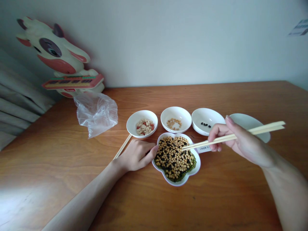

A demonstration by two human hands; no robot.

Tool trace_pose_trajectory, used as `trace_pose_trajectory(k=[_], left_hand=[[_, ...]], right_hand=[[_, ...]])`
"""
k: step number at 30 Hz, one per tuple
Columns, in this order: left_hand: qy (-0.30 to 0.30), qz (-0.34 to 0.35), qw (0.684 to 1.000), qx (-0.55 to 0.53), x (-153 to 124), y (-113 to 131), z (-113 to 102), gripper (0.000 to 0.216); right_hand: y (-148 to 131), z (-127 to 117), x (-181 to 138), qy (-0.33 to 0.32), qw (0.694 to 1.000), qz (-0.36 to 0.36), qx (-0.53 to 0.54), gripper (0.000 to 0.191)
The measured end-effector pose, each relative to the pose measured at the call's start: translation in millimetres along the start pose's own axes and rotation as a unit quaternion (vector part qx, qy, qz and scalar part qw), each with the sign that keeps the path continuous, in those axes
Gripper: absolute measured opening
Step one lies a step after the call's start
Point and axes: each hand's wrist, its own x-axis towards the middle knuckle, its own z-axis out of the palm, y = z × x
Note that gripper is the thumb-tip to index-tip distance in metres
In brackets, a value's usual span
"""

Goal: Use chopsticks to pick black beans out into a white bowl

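Note:
A white flower-shaped bowl (192,171) holds mixed yellow, black and green beans. My right hand (237,141) is closed on a pair of wooden chopsticks (260,130); their tips rest over the beans near the bowl's upper right. My left hand (136,155) lies on the table with its fingers curled against the bowl's left rim, holding nothing I can make out. Behind stand three small white bowls: one with peanuts and pale seeds (142,123), one with a few yellow beans (176,119), one with a few black beans (207,121).
A fourth white dish (250,123) sits behind my right hand. Another pair of chopsticks (123,146) lies by my left hand. A crumpled clear plastic bag (96,112) and a cow-shaped toy (60,57) are at the back left, against the wall.

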Motion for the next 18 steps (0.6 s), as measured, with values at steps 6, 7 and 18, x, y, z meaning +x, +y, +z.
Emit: trace_pose_trajectory(k=[6, 7, 18], left_hand=[[0.002, 0.000, 1.000, 0.003, 0, -1, 0, 0.045], [0.002, 0.000, 1.000, 0.003, -1, -2, 0, 0.045], [0.002, -0.002, 1.000, 0.016, 0, 1, 0, 0.047]], right_hand=[[7, 5, 6, 0.023, 0.999, 0.026, 0.035, 0.087], [8, 6, 7, 0.027, 0.999, 0.025, 0.039, 0.087], [15, 14, 15, 0.076, 0.997, 0.022, 0.013, 0.088]])
